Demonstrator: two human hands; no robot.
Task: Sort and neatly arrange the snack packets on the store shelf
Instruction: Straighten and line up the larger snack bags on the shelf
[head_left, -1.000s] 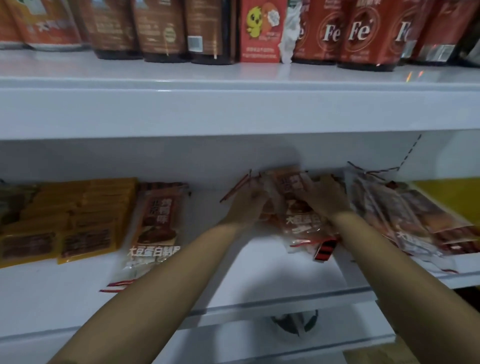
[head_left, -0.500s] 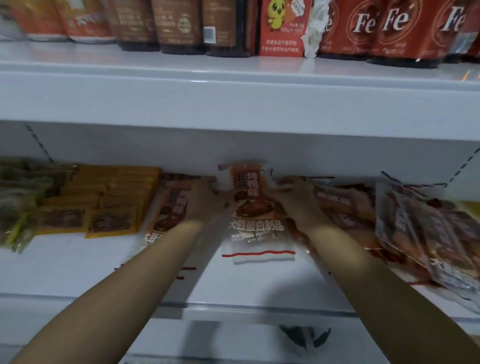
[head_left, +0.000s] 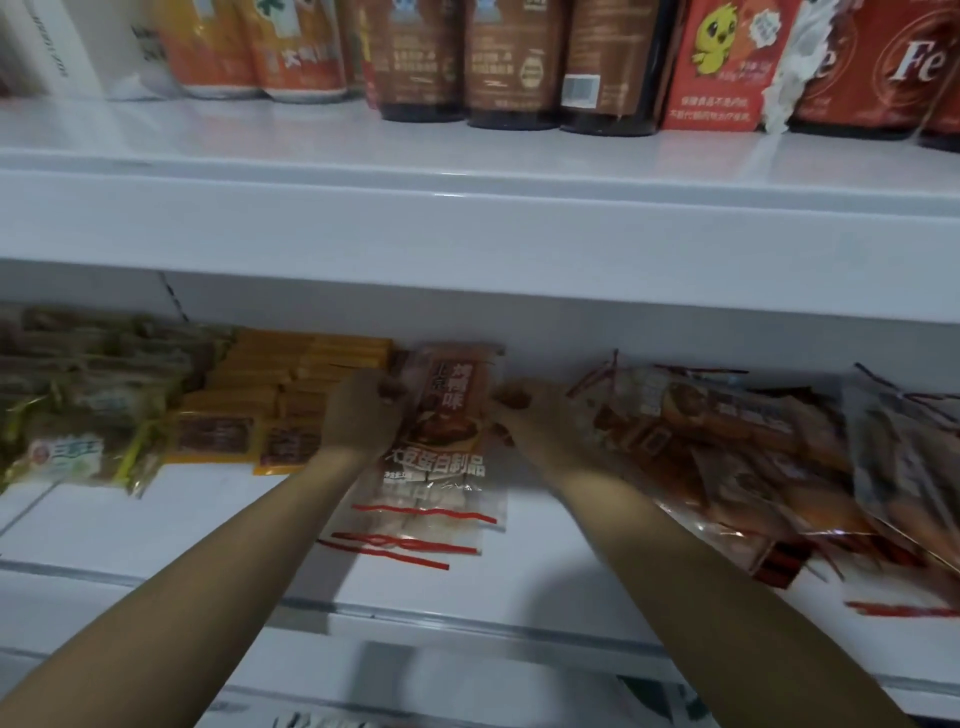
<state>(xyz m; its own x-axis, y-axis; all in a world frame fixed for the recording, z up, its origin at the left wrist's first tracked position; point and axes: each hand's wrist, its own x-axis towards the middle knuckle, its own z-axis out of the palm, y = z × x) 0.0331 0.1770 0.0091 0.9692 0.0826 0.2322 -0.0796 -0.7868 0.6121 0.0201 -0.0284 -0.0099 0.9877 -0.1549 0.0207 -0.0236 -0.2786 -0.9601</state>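
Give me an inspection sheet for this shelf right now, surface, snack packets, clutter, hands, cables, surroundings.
Surface: white lower shelf, bare patches at its front.
Job's things: clear snack packets stacked centre, held at both sides; yellow packets in rows to their left; green packets far left.
Clutter: loose heap of clear packets on the right, overlapping and askew.
Hands: left hand grips the stack's left edge; right hand grips its right edge.
Cables: nothing seen.
Surroundings: upper shelf with brown pouches and red boxes.
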